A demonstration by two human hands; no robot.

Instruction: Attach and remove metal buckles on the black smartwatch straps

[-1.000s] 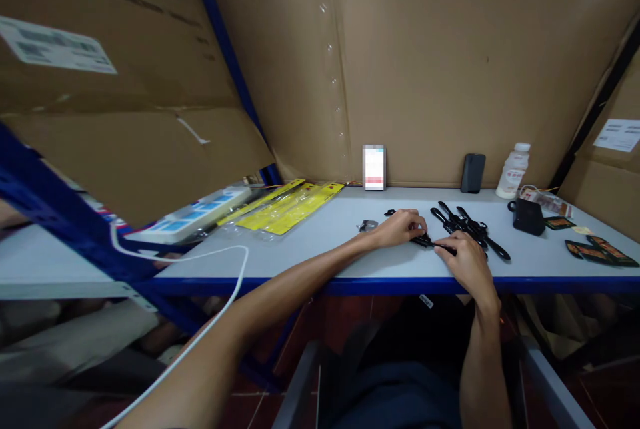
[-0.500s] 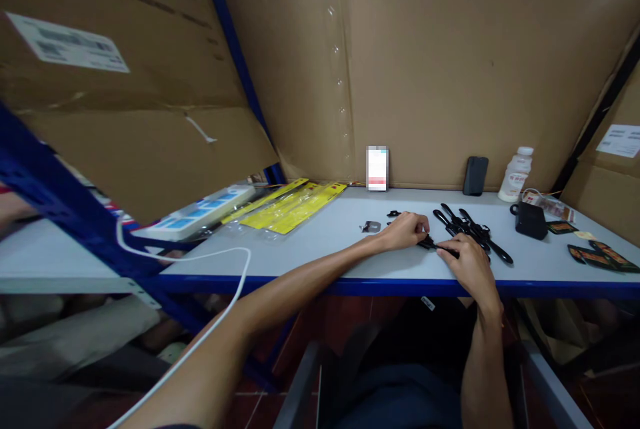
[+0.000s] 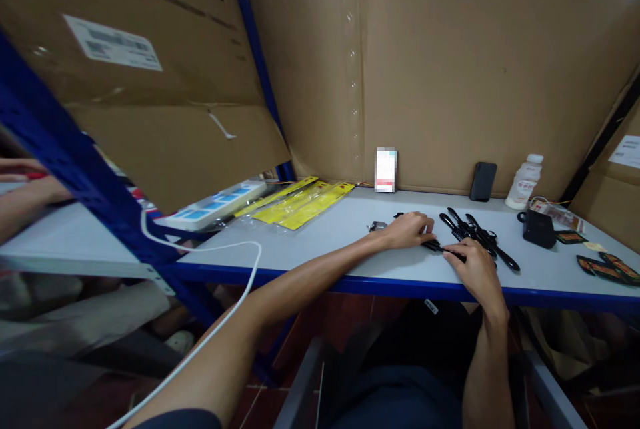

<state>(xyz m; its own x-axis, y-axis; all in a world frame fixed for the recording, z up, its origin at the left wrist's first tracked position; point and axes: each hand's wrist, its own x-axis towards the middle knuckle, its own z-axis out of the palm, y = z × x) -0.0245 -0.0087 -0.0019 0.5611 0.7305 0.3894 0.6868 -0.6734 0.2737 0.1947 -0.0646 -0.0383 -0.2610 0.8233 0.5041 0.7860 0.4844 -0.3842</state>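
Here, left hand (image 3: 407,230), right hand (image 3: 474,265) on black item (image 3: 433,245), carton label (image 3: 114,42) illegible

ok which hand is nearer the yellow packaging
Left. The left hand is to the right of the yellow packaging, apart from it; the right hand is farther right, beyond the left hand and beside the pile of black pieces.

A lit smartphone (image 3: 385,170) stands at the far cardboard wall (image 3: 450,69), a plastic bottle (image 3: 524,182) at far right, a power strip (image 3: 215,205) at left.
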